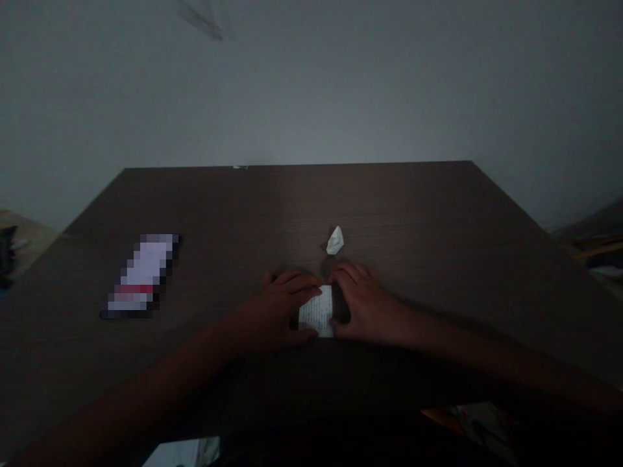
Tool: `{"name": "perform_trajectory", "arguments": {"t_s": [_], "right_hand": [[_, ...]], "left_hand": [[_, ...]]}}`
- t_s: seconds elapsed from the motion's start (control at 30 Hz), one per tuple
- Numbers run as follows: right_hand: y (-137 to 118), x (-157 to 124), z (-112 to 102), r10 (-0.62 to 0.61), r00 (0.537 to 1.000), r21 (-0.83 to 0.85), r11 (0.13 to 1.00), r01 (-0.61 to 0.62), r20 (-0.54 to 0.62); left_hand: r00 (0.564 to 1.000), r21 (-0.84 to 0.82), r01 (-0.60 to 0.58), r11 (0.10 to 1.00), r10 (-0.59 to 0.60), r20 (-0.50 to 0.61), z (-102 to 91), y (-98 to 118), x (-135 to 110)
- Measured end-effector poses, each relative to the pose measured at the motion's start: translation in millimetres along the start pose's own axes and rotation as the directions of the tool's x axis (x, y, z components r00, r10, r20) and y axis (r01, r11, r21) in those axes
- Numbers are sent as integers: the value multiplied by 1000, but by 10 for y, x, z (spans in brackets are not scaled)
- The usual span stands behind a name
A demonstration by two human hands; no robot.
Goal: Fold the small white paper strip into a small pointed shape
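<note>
A small sheet of paper (315,314) with lines of writing lies on the table between my hands. My left hand (285,308) grips its left side, fingers at the far edge and thumb at the near edge. On the other side, my right hand (363,301) has its fingertips at the far right corner and its thumb at the near right corner. Just beyond my right hand rests a small white folded paper piece (335,240), pointed at the top. The dim light hides finer detail of the fingertips.
The dark wooden table (413,214) meets a grey wall (311,84) at its far edge. To the left lies a phone (143,272) with a blurred-out, lit screen. A small white scrap (240,167) sits at the back edge.
</note>
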State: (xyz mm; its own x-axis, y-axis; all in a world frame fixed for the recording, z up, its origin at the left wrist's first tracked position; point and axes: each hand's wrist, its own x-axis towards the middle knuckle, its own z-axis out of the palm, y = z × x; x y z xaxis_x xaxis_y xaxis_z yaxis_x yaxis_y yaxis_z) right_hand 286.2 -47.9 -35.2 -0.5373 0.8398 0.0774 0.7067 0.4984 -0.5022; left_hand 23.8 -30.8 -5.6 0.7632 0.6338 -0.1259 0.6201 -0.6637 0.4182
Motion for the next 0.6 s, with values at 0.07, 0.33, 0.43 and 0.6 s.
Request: {"name": "perform_trajectory", "arguments": {"t_s": [0.07,0.33,0.43,0.6], "right_hand": [[57,63,13,41,999,-1,999,-41,-31],[307,308,21,116,983,0,993,-117,-144],[333,293,16,60,988,0,998,-61,-146],[341,233,5,-59,994,-22,998,57,-87]], "left_hand": [[1000,2,-1,1000,1,2,12,-7,4],[999,23,-29,999,30,-37,54,-43,26],[999,16,-32,999,33,-42,58,-49,26],[999,15,16,1000,-16,-51,78,-74,42]]}}
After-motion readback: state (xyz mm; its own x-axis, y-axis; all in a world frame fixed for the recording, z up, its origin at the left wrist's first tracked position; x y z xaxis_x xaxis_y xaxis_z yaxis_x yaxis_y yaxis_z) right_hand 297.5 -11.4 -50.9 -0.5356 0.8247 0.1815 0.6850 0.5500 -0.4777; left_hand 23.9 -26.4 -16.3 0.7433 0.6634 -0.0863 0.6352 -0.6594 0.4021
